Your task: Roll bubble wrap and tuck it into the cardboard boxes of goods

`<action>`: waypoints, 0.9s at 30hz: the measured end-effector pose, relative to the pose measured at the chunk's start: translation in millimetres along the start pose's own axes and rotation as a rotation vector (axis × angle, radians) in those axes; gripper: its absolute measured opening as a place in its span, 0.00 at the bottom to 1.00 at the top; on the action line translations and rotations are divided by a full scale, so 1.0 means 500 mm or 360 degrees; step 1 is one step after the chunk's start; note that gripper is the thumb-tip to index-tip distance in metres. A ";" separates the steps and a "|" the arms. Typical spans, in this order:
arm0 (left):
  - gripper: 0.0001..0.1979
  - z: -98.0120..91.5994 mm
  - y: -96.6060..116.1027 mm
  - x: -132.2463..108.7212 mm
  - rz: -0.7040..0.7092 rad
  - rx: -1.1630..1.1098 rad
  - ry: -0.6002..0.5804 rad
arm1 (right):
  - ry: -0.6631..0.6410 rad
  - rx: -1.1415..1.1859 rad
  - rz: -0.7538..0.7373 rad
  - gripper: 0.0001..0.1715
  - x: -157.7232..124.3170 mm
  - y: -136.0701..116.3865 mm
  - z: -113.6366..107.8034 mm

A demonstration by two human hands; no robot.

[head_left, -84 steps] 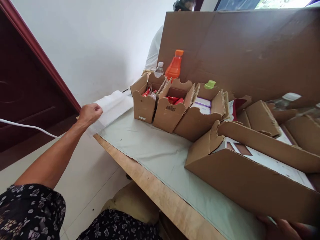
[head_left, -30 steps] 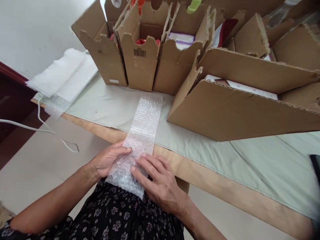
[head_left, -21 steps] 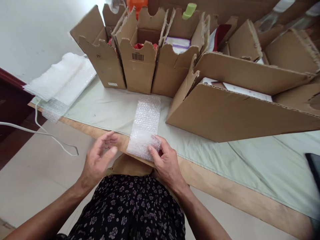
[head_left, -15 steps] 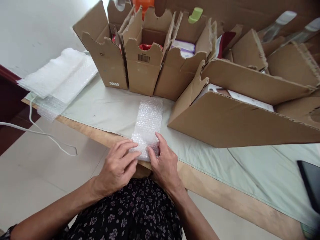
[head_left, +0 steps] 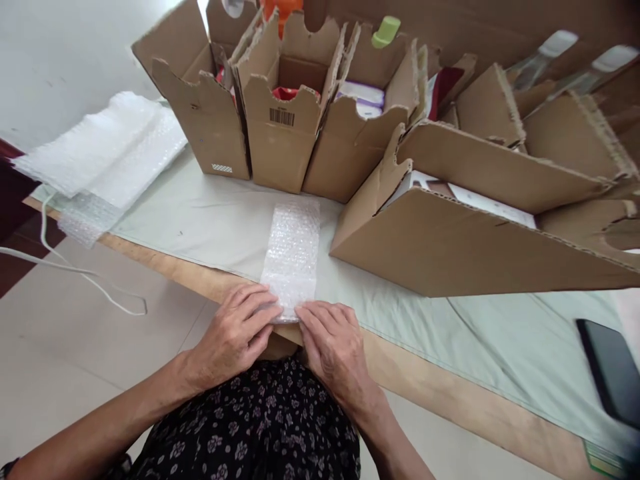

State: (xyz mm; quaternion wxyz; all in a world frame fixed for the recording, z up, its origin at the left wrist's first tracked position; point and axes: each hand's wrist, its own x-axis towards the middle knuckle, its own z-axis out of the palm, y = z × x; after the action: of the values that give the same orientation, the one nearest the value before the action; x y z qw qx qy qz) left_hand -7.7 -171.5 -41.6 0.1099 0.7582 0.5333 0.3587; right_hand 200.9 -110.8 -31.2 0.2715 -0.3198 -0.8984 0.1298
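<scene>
A narrow strip of bubble wrap (head_left: pixel 293 247) lies on the cloth-covered table, its near end at the wooden edge. That near end looks folded over. My left hand (head_left: pixel 237 331) grips its left near corner, fingertips on top and thumb low by the edge. At the right near corner, my right hand (head_left: pixel 337 343) has its fingers together and bent over the fold, with the thumb underneath partly hidden. The fingertips of both hands are close to each other across the strip's width.
Several cardboard boxes (head_left: pixel 280 150) stand behind the strip, holding packets. A long cardboard box (head_left: pixel 480 250) is at the right. Bubble wrap sheets (head_left: pixel 110 147) are stacked at the left, above a white cable (head_left: pixel 95 273). A black phone (head_left: pixel 610 367) lies far right.
My right hand has shifted from the strip's right side down to its near corner, its fingers now closed over the fold. My left hand stays almost in place. The view has shifted slightly.
</scene>
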 end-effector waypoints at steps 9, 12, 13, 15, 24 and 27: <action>0.14 -0.007 0.003 0.030 -0.0319 -0.0128 0.0101 | 0.0318 0.0076 0.0235 0.14 -0.012 -0.001 -0.014; 0.17 0.002 -0.006 0.037 -0.0340 -0.0090 0.0074 | 0.0177 -0.0009 0.0070 0.15 -0.016 0.001 -0.014; 0.18 0.005 -0.009 0.038 -0.0335 -0.0063 0.0069 | 0.0086 -0.0039 0.0013 0.15 -0.015 0.003 -0.010; 0.17 0.007 -0.011 0.035 -0.0323 0.0027 0.0080 | -0.0042 -0.0079 -0.0054 0.15 -0.009 0.010 0.002; 0.17 -0.024 -0.002 0.011 -0.0057 0.0109 0.0076 | -0.0005 0.0394 0.0166 0.14 0.024 0.020 -0.004; 0.15 -0.018 -0.012 0.023 -0.0181 -0.0033 0.0084 | 0.0084 0.0358 0.0257 0.13 0.018 0.017 -0.011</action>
State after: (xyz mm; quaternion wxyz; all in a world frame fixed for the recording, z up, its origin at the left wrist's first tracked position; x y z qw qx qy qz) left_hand -16.1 -160.8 -33.5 0.1238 0.7158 0.5745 0.3771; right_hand 202.5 -98.5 -26.6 0.3179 -0.3620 -0.8420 0.2426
